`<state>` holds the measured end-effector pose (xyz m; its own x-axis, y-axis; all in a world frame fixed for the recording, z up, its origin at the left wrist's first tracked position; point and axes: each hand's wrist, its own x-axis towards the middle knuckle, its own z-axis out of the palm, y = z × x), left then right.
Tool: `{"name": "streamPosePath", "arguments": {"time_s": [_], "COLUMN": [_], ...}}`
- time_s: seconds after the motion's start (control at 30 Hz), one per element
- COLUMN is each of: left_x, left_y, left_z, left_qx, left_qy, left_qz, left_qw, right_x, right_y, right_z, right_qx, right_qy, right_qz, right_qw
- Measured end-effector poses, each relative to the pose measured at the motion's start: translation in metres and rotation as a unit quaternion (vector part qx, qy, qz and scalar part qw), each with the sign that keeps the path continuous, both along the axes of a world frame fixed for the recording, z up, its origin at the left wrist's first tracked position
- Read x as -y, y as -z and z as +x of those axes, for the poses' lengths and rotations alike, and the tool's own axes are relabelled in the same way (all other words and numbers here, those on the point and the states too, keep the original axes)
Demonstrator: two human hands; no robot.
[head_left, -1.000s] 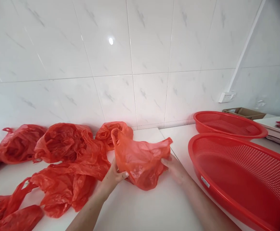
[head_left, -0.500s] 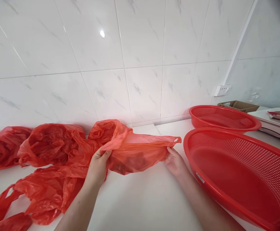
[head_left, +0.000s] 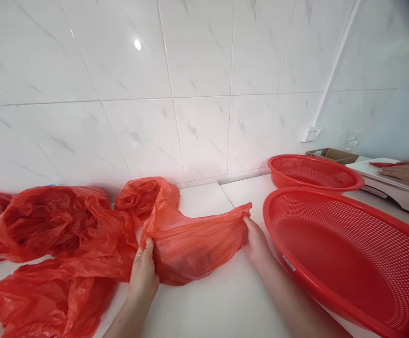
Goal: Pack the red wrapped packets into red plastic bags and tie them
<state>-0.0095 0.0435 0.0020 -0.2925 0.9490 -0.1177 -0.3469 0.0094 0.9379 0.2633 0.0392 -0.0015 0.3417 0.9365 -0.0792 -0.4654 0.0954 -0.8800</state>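
A thin red plastic bag is stretched between my two hands above the white table. Something dark shows faintly through its lower part; I cannot make out what it is. My left hand pinches the bag's left side, thumb uppermost. At the other end my right hand grips the gathered right corner, close to the near red basket. Behind my left hand lies a rolled-open red bag, and more crumpled red bags spread out to the left.
A second red basket stands behind the large one. At the far right a co-worker's hand rests over a white scale with something red beneath it. A cardboard box and a wall socket are at the back.
Both hands still hold the bag, which hangs lower and is pulled tauter, its right corner now bunched. The view has shifted right. The co-worker's hand has moved farther over the scale.
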Motion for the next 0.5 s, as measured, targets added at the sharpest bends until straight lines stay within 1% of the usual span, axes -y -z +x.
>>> {"name": "streamPosePath", "arguments": {"time_s": [0.17,0.27,0.33,0.4,0.43,0.5], "left_x": [-0.003,-0.001,0.002,0.004,0.004,0.006], "left_y": [0.005,0.005,0.004,0.002,0.000,-0.003], "left_z": [-0.005,-0.005,-0.003,0.001,0.003,0.007], "left_qx": [-0.005,0.011,0.038,0.074,0.091,0.112], "left_qy": [-0.004,-0.003,0.005,0.016,0.014,-0.004], "left_qz": [-0.024,-0.036,-0.045,-0.058,-0.068,-0.080], "left_qw": [1.000,0.999,0.998,0.995,0.993,0.990], "right_x": [-0.001,0.001,0.003,0.003,0.003,0.004], "right_y": [-0.004,-0.008,-0.010,-0.010,-0.010,-0.010], "right_z": [0.007,0.002,-0.003,-0.004,-0.003,-0.001], "right_qx": [-0.088,-0.091,-0.090,-0.097,-0.096,-0.080], "right_qy": [-0.049,-0.071,-0.067,-0.048,-0.044,-0.061], "right_qz": [0.018,-0.003,-0.030,-0.044,-0.038,0.002], "right_qw": [0.995,0.993,0.993,0.993,0.994,0.995]}}
